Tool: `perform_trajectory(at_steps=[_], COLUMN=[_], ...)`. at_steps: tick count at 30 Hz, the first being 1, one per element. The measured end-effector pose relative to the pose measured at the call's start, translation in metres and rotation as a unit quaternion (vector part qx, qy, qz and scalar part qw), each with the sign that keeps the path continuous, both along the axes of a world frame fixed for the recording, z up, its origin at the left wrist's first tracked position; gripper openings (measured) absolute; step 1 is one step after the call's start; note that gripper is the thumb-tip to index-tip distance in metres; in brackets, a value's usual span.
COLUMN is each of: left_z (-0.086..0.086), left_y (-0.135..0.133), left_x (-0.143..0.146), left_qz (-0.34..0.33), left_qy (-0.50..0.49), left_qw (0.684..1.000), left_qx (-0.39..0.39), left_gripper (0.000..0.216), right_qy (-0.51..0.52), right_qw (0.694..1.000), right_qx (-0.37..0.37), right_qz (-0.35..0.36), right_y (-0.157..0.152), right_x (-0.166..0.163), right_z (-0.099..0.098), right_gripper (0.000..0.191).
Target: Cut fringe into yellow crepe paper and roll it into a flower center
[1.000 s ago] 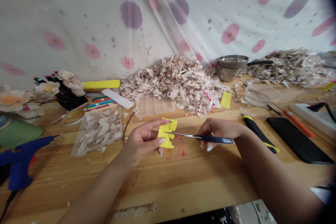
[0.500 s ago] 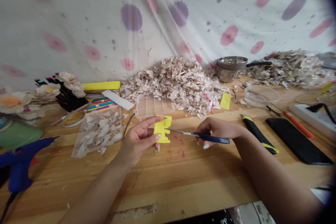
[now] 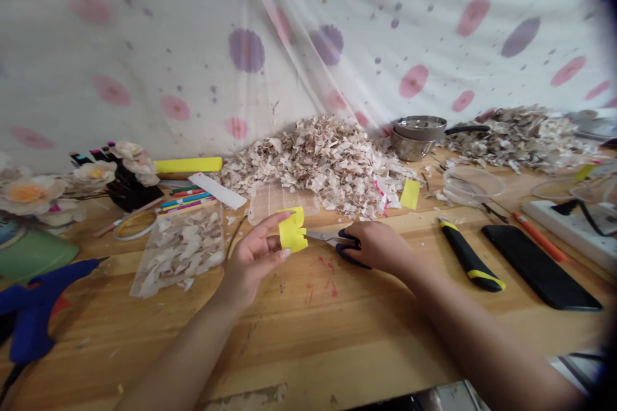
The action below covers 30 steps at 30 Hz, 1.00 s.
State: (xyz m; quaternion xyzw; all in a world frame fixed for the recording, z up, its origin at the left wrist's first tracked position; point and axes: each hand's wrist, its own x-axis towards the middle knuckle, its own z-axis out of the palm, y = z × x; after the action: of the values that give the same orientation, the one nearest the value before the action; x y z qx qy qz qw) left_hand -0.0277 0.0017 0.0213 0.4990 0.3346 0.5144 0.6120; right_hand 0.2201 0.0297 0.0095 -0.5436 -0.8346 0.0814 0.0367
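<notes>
Over wooden worktop (image 3: 289, 334), holding yellow paper (image 3: 293, 231) pinched in half-curled left hand (image 3: 248, 263). Gripping scissors (image 3: 325, 238) by their handles in closed right hand (image 3: 383, 247), pointed at paper's notched edge.

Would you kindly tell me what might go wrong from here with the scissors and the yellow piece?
The scissors in the right hand point towards the left hand, whose fingers pinch the yellow piece close to the blades, so a slip might nick a fingertip.

The yellow piece is small and notched along the edge facing the scissors; a cut too deep could perhaps sever a strip or tear it.
</notes>
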Motion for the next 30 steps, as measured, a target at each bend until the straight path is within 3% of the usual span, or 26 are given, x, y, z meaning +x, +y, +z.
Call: perform_trajectory(at_steps=[6,10,13,16,21,25,30], left_z=[-0.006,-0.009,-0.009,-0.010,-0.013,-0.017,-0.021], left_y=[0.003,0.003,0.002,0.001,-0.001,-0.003,-0.002], left_x=[0.001,0.003,0.004,0.005,0.007,0.008,0.008], left_qz=[-0.028,-0.008,-0.018,-0.043,-0.076,-0.111,-0.138], left_qy=[0.016,0.028,0.031,0.033,0.035,0.038,0.060], left_qw=[0.999,0.999,0.999,0.998,0.996,0.992,0.988], left_qx=[0.000,-0.012,-0.023,-0.033,-0.038,-0.045,-0.032], left_gripper=[0.058,0.060,0.062,0.066,0.067,0.069,0.067], right_qy=[-0.005,0.096,0.242,0.325,0.344,0.346,0.363], right_qw=[0.998,0.989,0.945,0.900,0.886,0.891,0.891], right_qx=[0.038,0.084,0.145,0.180,0.218,0.206,0.193], right_qz=[0.040,0.078,0.163,0.230,0.220,0.210,0.194], right_y=[-0.009,-0.010,-0.012,-0.017,-0.021,-0.020,-0.019], right_x=[-0.004,-0.003,-0.005,-0.013,-0.027,-0.028,-0.024], right_z=[-0.002,0.001,0.002,-0.001,-0.012,-0.015,-0.014], right_gripper=[0.017,0.019,0.028,0.034,0.029,0.014,0.011])
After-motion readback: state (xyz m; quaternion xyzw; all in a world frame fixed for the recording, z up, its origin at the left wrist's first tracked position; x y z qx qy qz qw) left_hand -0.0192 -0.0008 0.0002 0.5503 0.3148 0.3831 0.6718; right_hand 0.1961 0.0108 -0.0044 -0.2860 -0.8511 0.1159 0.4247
